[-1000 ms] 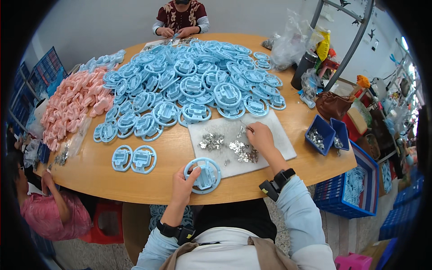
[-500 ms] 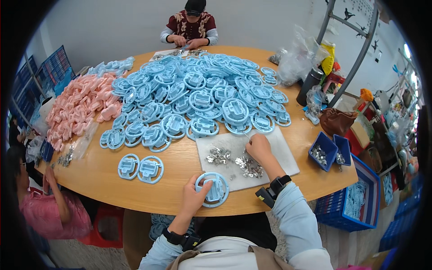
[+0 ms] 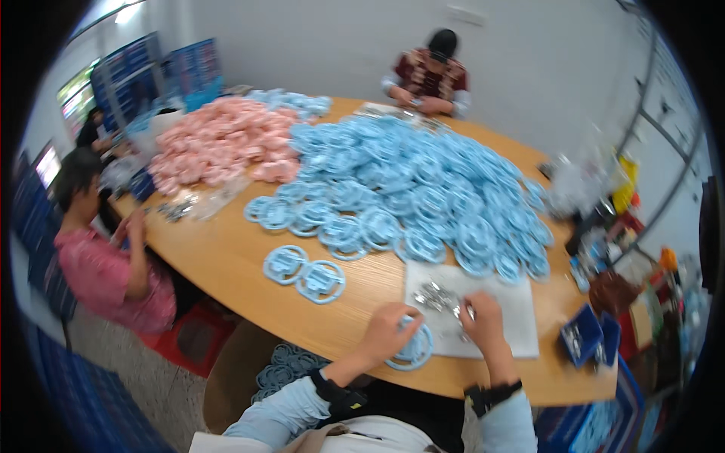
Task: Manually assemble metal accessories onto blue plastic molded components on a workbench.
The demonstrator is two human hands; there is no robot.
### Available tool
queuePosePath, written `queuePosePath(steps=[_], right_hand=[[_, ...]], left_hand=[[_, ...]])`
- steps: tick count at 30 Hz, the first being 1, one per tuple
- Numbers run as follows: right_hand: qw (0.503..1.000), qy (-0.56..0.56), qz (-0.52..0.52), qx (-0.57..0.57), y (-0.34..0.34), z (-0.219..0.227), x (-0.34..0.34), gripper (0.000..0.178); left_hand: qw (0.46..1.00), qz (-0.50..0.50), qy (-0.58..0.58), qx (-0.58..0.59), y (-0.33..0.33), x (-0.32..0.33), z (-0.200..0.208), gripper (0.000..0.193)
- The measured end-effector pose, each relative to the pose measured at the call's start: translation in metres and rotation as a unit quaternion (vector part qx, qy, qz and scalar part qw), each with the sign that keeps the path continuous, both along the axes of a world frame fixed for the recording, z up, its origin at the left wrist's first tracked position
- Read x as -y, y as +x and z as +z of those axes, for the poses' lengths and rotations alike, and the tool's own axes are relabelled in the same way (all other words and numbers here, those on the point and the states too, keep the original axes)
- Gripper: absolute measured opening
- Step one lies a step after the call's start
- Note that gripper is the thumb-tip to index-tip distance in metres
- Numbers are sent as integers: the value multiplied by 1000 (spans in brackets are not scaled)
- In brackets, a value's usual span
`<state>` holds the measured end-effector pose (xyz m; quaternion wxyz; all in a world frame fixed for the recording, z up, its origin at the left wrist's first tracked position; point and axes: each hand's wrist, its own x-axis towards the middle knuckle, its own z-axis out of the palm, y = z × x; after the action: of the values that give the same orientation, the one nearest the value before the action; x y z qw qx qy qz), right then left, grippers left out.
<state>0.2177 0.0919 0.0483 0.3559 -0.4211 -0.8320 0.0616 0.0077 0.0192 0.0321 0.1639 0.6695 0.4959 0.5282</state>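
My left hand (image 3: pixel 387 332) grips a light blue round plastic part (image 3: pixel 415 349) at the table's front edge, beside the white board. The part is a ring with a raised block inside, partly hidden by my fingers. Above the board (image 3: pixel 513 328), my right hand (image 3: pixel 483 323) is closed in a pinch at the small metal pieces (image 3: pixel 434 296). A shiny glint shows at its fingertips, too blurred to name. Two more blue parts (image 3: pixel 321 281) lie side by side to the left.
A large heap of blue parts (image 3: pixel 430 174) fills the table's middle, with a pink heap (image 3: pixel 226 140) on the left. Blue bins (image 3: pixel 581 336) of metal pieces stand right. One person (image 3: pixel 434 75) works across the table, another (image 3: pixel 113 257) in pink sits left.
The view has swung, so the table appears shifted and tilted. My right hand has come back from the board's far edge to the metal pieces. My left hand keeps the blue part.
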Motion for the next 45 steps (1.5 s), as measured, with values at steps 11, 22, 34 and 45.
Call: queuePosePath(steps=[11, 22, 34, 45], right_hand=[[991, -19, 82, -99, -35, 24, 58, 15], [886, -287, 61, -358, -33, 5, 65, 5], [975, -153, 40, -156, -37, 0, 49, 11], [982, -172, 68, -25, -42, -14, 52, 19]], left_hand=[[970, -149, -101, 165, 23, 7, 7, 16], [987, -99, -43, 118, 25, 17, 2, 14], [982, -41, -25, -181, -14, 24, -31, 77], [978, -83, -52, -184, -11, 16, -35, 78]])
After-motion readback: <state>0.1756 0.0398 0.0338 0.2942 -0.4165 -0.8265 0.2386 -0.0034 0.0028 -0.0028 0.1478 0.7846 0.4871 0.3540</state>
